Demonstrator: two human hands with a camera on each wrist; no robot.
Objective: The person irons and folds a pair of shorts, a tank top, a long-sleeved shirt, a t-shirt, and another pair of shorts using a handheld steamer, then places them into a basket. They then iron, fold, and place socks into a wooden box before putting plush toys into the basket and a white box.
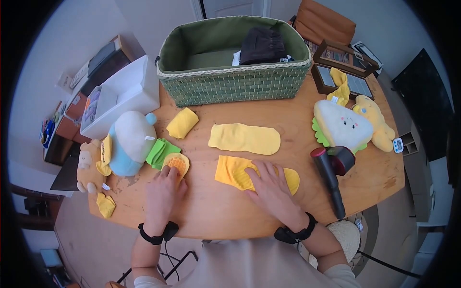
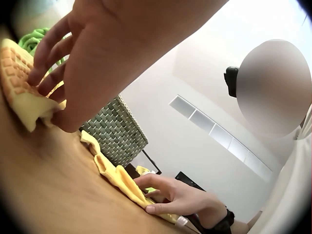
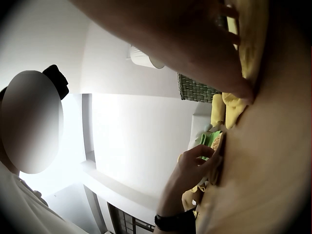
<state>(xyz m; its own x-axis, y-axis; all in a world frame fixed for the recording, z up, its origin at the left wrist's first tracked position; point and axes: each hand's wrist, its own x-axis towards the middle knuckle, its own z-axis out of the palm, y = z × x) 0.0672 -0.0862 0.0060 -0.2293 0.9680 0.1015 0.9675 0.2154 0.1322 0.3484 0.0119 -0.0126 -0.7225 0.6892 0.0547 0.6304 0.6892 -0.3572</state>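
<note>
A yellow sock (image 1: pixel 234 172) with ribbed texture lies flat near the table's front, and my right hand (image 1: pixel 273 187) rests on it with fingers spread. Above it lies a second, paler yellow sock (image 1: pixel 245 138). My left hand (image 1: pixel 164 192) touches a yellow and orange waffle-patterned piece (image 1: pixel 176 164) with bent fingers; in the left wrist view, the thumb of the left hand (image 2: pixel 58 73) is at the edge of the waffle piece (image 2: pixel 17 73). A folded green cloth (image 1: pixel 161 152) lies just behind it. Farther back sits a rolled yellow bundle (image 1: pixel 183 123).
A green woven basket (image 1: pixel 235 84) holding dark clothing stands at the back. Plush toys (image 1: pixel 128 144) and a white box (image 1: pixel 126 98) are on the left. On the right are a sandwich plush (image 1: pixel 342 126), a dark handheld device (image 1: pixel 329 185), a yellow cloth (image 1: pixel 340 89) and a wooden case (image 1: pixel 322 79).
</note>
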